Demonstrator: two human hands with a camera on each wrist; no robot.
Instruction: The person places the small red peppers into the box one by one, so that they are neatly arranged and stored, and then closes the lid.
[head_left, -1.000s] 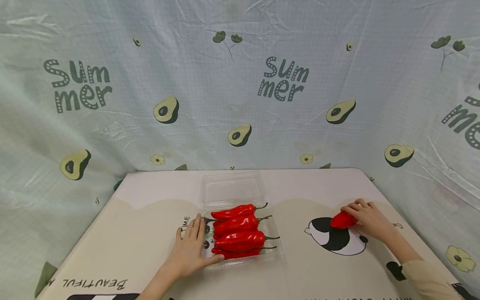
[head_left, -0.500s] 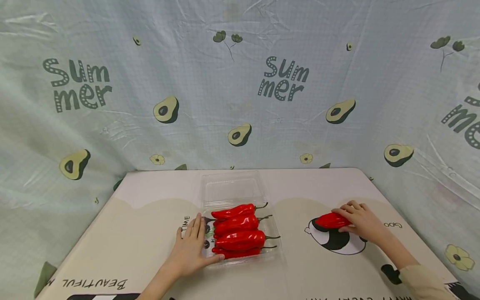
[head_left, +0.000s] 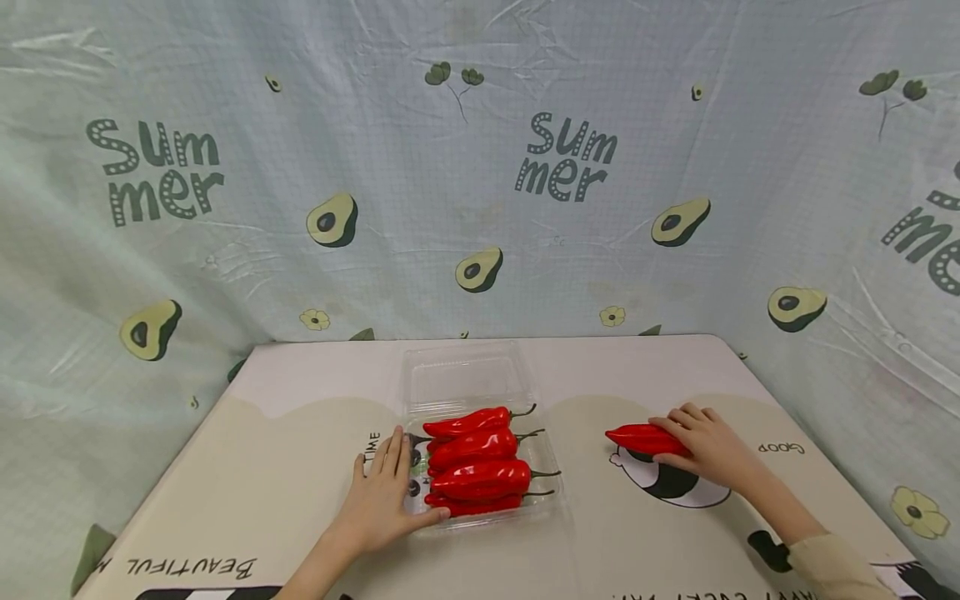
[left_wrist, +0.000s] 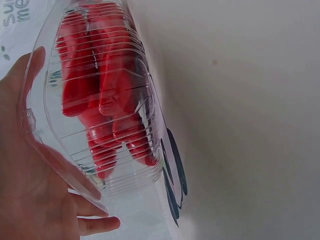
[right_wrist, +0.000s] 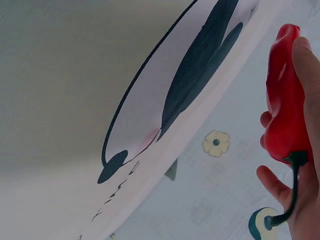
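Note:
A clear plastic clamshell box (head_left: 542, 455) lies on the table with its lid (head_left: 467, 375) folded back. Several glossy red chili peppers (head_left: 480, 480) lie side by side in it, green stems pointing right. Straight fingers of my left hand (head_left: 375, 504) rest along the box's left side, its thumb at the front left corner. The left wrist view shows the peppers through the ribbed wall (left_wrist: 107, 100). Over the right part of the table, my right hand (head_left: 708, 446) grips another red chili pepper (head_left: 637, 437), tip to the left. Its dark green stem (right_wrist: 294, 192) shows in the right wrist view.
The table (head_left: 300, 467) wears a cream cover with printed lettering and a black-and-white cartoon figure (head_left: 675, 483) below the right hand. A pale curtain (head_left: 405, 208) with avocado prints stands behind the table and on both sides.
My right hand has moved left across the table with the chili pepper, which shows more of its length. My left hand and the box have stayed in place.

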